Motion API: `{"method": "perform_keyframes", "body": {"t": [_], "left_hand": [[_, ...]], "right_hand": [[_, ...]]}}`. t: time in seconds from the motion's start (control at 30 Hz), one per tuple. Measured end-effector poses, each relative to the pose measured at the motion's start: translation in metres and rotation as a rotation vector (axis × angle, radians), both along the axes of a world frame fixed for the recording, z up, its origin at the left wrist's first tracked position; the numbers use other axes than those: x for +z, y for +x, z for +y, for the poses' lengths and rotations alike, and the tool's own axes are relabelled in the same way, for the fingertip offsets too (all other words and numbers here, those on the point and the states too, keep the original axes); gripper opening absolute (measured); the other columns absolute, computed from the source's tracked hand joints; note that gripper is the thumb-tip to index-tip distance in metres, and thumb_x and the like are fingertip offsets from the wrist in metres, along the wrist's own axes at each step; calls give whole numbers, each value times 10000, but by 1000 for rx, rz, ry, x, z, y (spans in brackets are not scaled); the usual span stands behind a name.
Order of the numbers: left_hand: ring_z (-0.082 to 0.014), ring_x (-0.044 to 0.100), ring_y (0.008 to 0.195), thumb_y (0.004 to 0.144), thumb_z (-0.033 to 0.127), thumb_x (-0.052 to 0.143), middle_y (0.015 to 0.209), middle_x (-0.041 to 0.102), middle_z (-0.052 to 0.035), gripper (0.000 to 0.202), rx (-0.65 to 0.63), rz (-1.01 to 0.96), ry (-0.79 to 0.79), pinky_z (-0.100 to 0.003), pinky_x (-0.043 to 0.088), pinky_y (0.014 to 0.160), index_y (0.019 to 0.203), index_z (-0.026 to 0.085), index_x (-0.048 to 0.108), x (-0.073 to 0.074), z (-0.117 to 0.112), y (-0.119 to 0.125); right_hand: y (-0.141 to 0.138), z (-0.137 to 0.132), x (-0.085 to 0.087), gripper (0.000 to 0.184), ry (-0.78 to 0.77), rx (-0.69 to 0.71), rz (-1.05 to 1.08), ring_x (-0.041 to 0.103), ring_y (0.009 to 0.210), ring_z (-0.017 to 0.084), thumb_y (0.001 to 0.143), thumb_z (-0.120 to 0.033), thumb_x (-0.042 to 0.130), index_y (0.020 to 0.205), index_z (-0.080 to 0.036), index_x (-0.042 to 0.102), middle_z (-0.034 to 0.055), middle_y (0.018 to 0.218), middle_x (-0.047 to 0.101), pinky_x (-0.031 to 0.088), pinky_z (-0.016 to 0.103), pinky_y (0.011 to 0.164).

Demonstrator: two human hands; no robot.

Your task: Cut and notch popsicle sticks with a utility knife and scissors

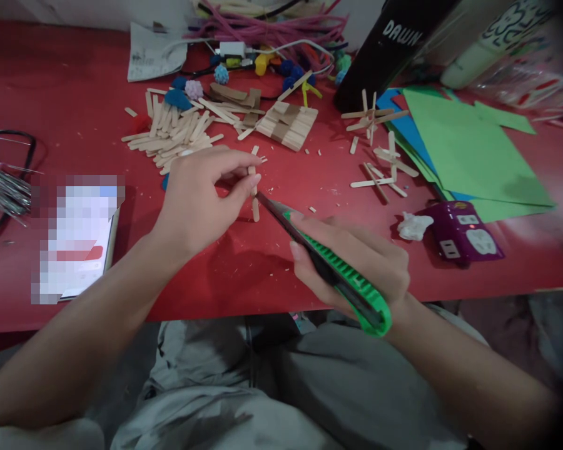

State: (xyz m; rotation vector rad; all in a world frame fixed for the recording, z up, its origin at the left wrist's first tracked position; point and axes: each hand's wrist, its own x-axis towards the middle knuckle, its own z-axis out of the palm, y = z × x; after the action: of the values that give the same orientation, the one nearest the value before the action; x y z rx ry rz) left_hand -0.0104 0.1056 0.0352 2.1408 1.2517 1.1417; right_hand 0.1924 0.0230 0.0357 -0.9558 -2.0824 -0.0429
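Observation:
Between its thumb and fingertips, my left hand [206, 194] pinches a small wooden popsicle stick [256, 209] that points toward me, its far end showing beyond the fingers. My right hand [356, 256] grips a green and black utility knife [342, 272]. The knife's dark blade slants up to the left, and its tip is at the stick just below my left thumb; whether it cuts into the wood I cannot tell. Small wood chips lie scattered around on the red table [216, 287].
Behind my left hand lies a pile of popsicle sticks [178, 128], beside a joined stick panel [288, 125]. Crossed sticks [380, 178], green paper [478, 150], a purple power adapter [466, 231] and crumpled tissue [413, 225] are on the right. A phone [82, 237] lies left; a black bottle [385, 56] stands behind.

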Motion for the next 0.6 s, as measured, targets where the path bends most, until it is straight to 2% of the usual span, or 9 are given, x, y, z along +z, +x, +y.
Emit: {"method": "perform_keyframes", "body": {"t": [0.2,0.4,0.6], "left_hand": [[-150,720,795,892,224,662,920,789,3,149,-12,35,38,-311,625,764,988,280,761,2,0,-1],[-152,735,830,883,224,677,928,795,1,164,20,24,14,-286,616,790,1013,250,774,0,1,-1],[-148,732,810,883,194,681,908,793,0,138,6,12,49,-284,614,763,978,240,769,1,-1,0]], "right_hand": [[-2,1,2,336,65,-17,-124,721,688,170,880,-77,634,1161,-258,669,21,821,759,655,281,707],[-1,5,-2,280,122,27,-115,702,658,154,849,-43,655,1110,-145,656,49,788,751,652,272,677],[2,5,-3,347,93,24,-77,714,675,164,866,-51,628,1163,-230,641,25,823,760,661,289,658]]}}
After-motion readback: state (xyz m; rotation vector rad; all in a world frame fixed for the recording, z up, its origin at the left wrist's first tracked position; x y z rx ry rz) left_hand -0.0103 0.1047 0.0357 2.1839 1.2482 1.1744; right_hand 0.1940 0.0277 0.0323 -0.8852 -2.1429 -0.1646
